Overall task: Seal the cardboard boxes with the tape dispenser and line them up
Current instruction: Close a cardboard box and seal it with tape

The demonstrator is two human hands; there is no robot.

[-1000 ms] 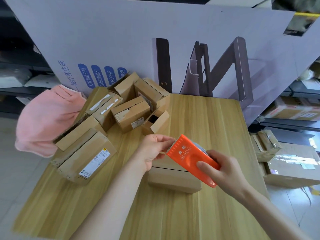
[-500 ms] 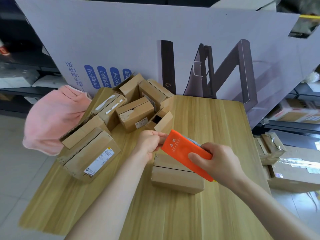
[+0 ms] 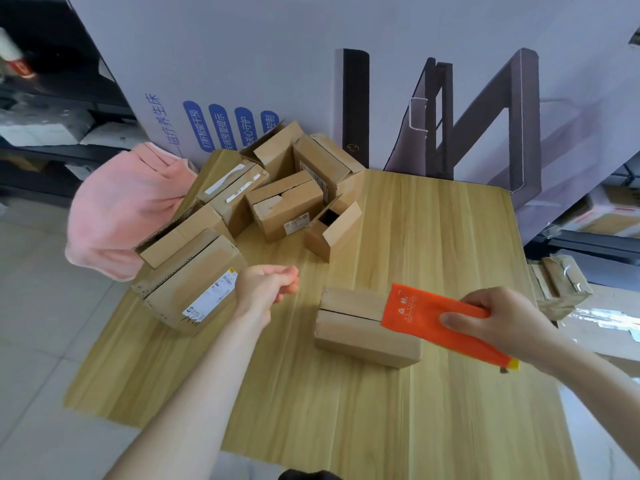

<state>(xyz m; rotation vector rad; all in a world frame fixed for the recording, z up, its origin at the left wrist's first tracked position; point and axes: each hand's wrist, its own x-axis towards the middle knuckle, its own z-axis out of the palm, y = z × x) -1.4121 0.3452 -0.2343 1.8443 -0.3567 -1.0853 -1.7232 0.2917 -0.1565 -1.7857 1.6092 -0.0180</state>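
Head camera looks steeply down (wide-angle) over the table [image 3: 433,237].

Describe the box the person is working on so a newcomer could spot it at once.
On the wooden table, most cardboard boxes crowd the far left corner. One closed box lies alone nearer the person, with the orange tape dispenser in the right hand over its right end.

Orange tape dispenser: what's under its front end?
The near cardboard box, its seam running beneath the tape dispenser gripped by the right hand. The seam's covered stretch is hidden.
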